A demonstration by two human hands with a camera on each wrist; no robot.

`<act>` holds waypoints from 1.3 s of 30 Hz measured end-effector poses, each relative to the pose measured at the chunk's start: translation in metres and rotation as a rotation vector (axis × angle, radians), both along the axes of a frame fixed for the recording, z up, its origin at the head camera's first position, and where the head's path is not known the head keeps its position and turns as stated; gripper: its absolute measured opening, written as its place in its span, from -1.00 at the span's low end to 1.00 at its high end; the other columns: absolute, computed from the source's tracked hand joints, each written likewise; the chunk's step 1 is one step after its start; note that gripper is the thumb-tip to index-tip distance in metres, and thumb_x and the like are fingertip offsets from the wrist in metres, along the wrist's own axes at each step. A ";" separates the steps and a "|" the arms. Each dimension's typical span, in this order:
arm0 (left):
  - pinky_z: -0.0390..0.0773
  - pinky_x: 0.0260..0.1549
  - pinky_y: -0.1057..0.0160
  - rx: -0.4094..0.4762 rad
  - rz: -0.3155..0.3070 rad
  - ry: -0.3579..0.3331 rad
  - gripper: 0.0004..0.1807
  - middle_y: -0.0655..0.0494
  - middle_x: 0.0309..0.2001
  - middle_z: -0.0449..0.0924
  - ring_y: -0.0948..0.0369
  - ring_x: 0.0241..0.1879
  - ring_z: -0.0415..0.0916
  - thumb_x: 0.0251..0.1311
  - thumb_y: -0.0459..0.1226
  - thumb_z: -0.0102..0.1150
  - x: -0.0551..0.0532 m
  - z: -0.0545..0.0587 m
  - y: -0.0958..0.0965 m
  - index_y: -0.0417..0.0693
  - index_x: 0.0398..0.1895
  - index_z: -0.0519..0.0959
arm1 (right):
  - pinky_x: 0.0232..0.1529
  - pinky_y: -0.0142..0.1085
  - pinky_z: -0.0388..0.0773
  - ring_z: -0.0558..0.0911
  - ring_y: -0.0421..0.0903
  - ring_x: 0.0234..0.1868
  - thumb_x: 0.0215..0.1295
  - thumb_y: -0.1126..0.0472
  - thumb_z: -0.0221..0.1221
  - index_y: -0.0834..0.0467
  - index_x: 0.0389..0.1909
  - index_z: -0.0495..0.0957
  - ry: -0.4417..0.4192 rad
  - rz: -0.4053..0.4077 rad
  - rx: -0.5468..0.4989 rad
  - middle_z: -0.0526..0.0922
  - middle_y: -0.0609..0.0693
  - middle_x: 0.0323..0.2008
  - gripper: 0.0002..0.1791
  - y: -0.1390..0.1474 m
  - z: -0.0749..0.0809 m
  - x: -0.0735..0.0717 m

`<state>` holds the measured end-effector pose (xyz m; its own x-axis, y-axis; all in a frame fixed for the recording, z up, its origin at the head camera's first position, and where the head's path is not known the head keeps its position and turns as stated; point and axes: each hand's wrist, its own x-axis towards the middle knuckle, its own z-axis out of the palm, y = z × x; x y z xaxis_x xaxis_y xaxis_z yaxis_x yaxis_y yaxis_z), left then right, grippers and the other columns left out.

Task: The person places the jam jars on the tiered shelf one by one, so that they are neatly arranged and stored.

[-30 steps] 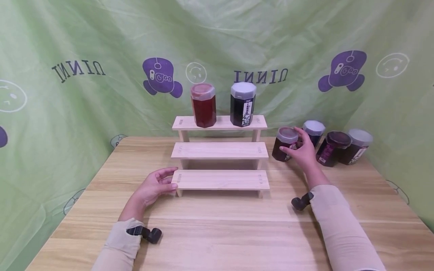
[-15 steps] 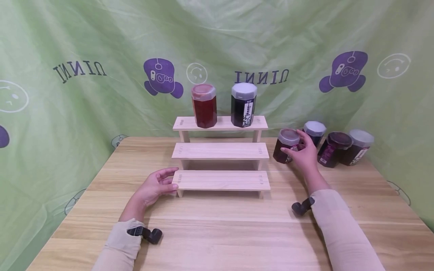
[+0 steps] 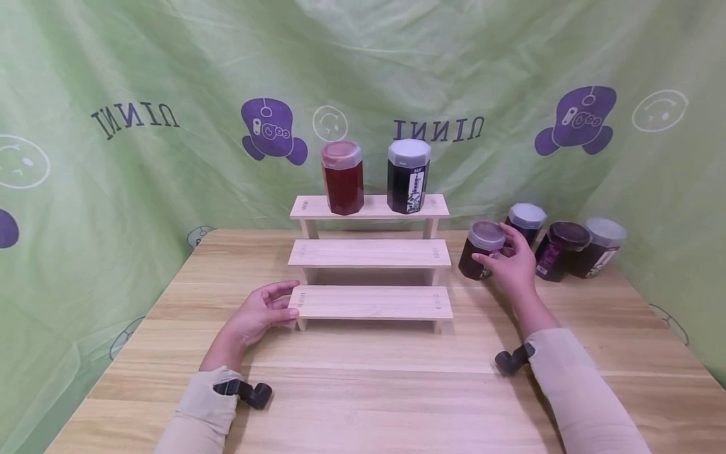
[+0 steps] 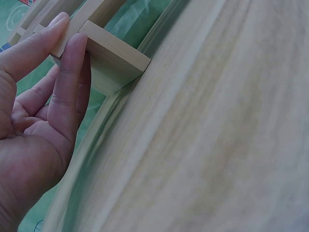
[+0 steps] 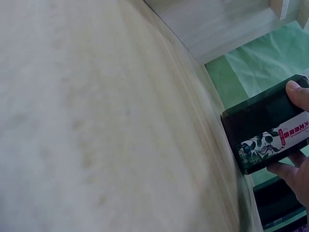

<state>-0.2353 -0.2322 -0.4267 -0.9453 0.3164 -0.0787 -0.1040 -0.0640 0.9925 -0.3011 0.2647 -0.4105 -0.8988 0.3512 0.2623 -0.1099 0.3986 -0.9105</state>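
My right hand [image 3: 517,268] holds a dark octagonal jar [image 3: 475,257] with a translucent lid, thumb on one side and fingers on the other. It is on the table just right of the three-step wooden display stand [image 3: 371,301]. A label with leaves and red print faces the right wrist view on this same jar [image 5: 260,123]. My left hand [image 3: 258,318] pinches the left end of the stand's lowest step, the thumb [image 4: 59,21] on the board and a fingertip at its end. On the top step stand a red jar [image 3: 343,186] and a dark labelled jar [image 3: 404,183].
Right of my right hand, a white-lidded jar [image 3: 526,217], a dark-lidded jar [image 3: 558,252] and another pale-lidded jar [image 3: 598,252] stand close together on the wooden table [image 3: 363,384]. A green printed curtain [image 3: 363,69] hangs behind the table.
My right hand has shifted the dark jar slightly toward me and to the right, away from the stand. My left hand stays at the lowest step.
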 end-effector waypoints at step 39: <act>0.72 -0.19 0.14 -0.010 0.007 -0.003 -0.15 -0.26 0.20 0.37 0.11 -0.08 0.61 0.00 -0.62 0.27 0.000 0.001 0.001 -0.42 0.41 0.12 | -0.25 -0.61 0.52 0.52 -0.14 -0.06 -0.10 0.23 0.54 0.05 0.40 0.31 0.049 0.063 0.076 0.52 0.18 0.13 -0.03 -0.015 0.024 0.054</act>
<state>-0.2355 -0.2313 -0.4261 -0.9472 0.3091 -0.0851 -0.1069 -0.0544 0.9928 -0.2475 0.2500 -0.3865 -0.9039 0.2717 0.3304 -0.1808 0.4575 -0.8707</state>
